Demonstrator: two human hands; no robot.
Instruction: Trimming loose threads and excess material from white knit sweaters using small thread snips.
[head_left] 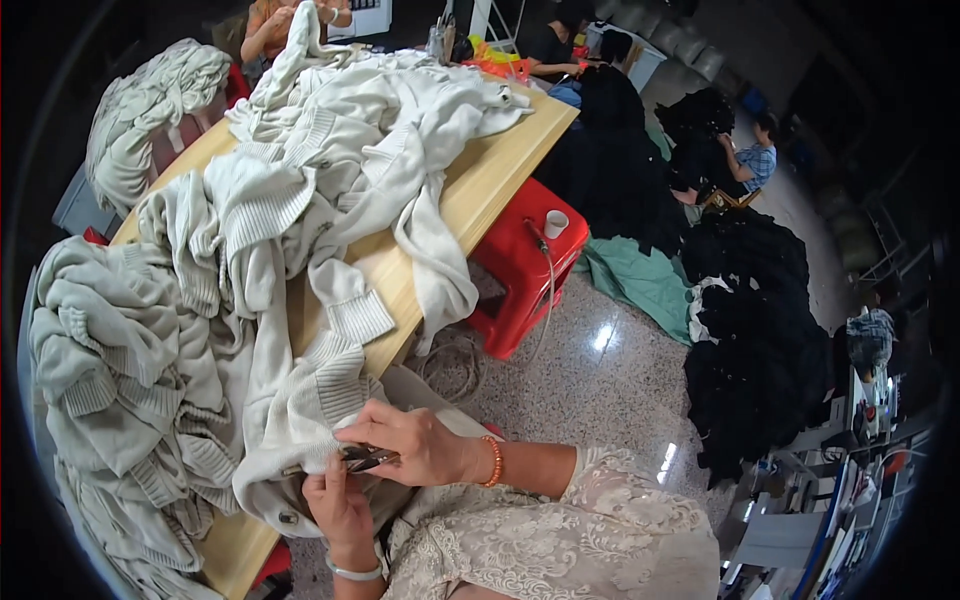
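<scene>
– Holding what?
– With left fingers [334, 474], pinching a cream ribbed-knit garment [300, 412]; with right fingers [378, 433], gripping a small dark metal tool [366, 461].
– Best way?
– Keep garment taut, tool tip clear of skin, slack supported.
– Working where?
– Near, by the right edge of the pale wooden table [500, 172].

"How does the knit garment [290, 425] lie?"
"Off-white and crumpled, its ribbed band [343, 378] uppermost, a small round metal fitting [289, 518] lower down."
"And the metal tool [364, 459]?"
"Dark, shiny, just beside the fabric; its tips are partly hidden."
</scene>
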